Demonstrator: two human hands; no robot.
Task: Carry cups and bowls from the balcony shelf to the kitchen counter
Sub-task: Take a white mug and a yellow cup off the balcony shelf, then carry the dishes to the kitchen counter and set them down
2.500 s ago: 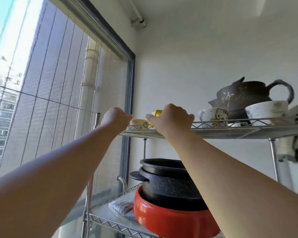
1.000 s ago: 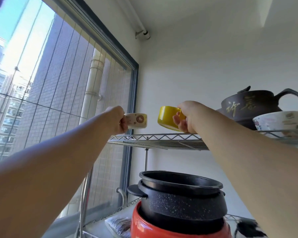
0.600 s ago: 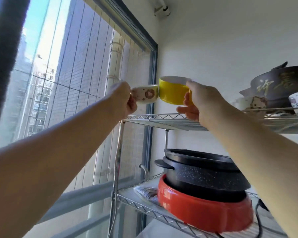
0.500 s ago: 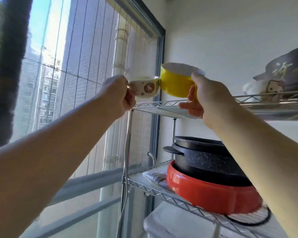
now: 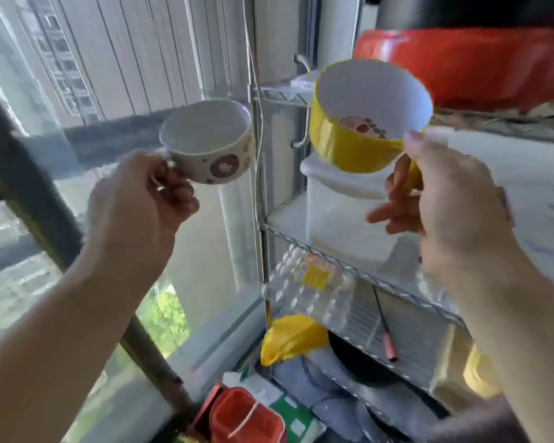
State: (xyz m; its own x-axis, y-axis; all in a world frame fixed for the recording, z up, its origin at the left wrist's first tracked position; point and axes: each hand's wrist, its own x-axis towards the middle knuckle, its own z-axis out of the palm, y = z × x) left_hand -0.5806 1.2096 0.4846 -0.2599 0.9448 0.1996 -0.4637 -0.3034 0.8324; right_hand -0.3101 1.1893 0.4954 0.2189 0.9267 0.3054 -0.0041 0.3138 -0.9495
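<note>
Half a second before, both cups had been raised level with the top wire tier, almost touching; they had since come down and apart, and the view had tipped down to the lower tiers; the left hand (image 5: pixel 141 199) had its fingers (image 5: pixel 176 191) curled tight around the handle of the small white cup (image 5: pixel 209 140), a cream mug with round brown sticker-like prints, held upright in the air in front of the window (image 5: pixel 115 52); the right hand (image 5: pixel 442 199) pinched the handle of the yellow cup (image 5: pixel 359 123) between thumb and bent fingers, two lower fingers sticking out loose; that cup was yellow outside, white inside with a printed motif at the bottom, tilted mouth toward the camera, just before the wire shelf (image 5: pixel 349 266); behind it sat a white lidded container (image 5: pixel 339 225), above it the red pot (image 5: pixel 480 62)
</note>
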